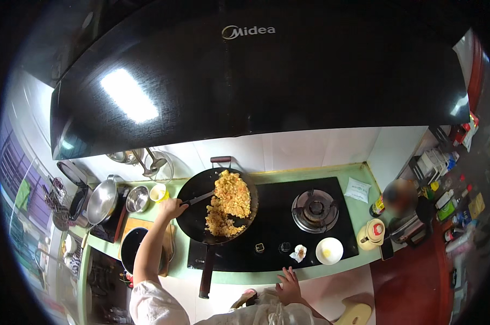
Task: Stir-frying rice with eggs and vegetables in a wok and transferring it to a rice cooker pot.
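My left hand (173, 208) grips the dark handle of a spatula (201, 198), reaching over the left rim of a black wok (192, 221). Under the food the spatula's blade is hidden. Fried rice (233, 195), yellow and looking mixed with egg, lies heaped on the wok's right side. The wok sits over the left side of a black glass gas hob (273, 219), its long handle (207, 270) pointing toward me. Near the counter's front edge, my right hand (289, 285) holds nothing, its fingers spread. A crumpled, stained tissue (298, 253) and a white bowl (329, 251) with yellow residue are close by.
A bare burner (315, 210) is to the right. Past it stand a white packet (357, 189), a cream thermos-like jug (371, 234) and a sauce bottle (377, 206). Leftward are a steel bowl (137, 199), a yellow cup (159, 193) and a steel pan (103, 201). The range hood (261, 81) overhangs everything.
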A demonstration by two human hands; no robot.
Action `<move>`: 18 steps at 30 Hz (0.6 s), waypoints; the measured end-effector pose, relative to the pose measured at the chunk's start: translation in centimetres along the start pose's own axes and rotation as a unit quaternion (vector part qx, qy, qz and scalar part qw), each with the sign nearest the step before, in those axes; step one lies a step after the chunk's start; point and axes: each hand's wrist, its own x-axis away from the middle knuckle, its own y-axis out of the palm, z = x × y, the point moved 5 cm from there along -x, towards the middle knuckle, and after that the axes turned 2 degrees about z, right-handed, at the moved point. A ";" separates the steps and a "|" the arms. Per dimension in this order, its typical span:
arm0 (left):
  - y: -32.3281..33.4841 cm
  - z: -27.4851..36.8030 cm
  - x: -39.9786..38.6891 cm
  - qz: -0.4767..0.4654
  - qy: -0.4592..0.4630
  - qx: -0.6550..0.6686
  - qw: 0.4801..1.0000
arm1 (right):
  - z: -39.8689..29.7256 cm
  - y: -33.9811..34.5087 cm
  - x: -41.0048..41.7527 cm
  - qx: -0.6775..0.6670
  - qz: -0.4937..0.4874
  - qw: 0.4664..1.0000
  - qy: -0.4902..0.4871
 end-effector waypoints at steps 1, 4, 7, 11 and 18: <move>-1.6 1.1 0.5 0.000 0.016 -0.008 1.000 | 0.4 0.1 0.2 0.003 -0.007 1.000 0.009; -8.4 1.8 2.3 -0.016 -0.001 -0.086 0.996 | 1.2 -0.4 0.2 0.018 -0.007 1.000 0.020; -10.2 -2.3 2.8 -0.025 0.024 -0.178 0.983 | 1.6 -0.3 -0.2 0.008 0.019 1.000 0.001; -2.6 -5.6 2.4 -0.277 -0.065 -0.035 0.958 | 0.7 -0.3 -0.5 -0.007 0.025 1.000 0.002; 0.1 2.5 3.0 0.005 0.015 0.008 1.000 | 0.0 0.0 0.6 0.029 -0.018 0.999 0.004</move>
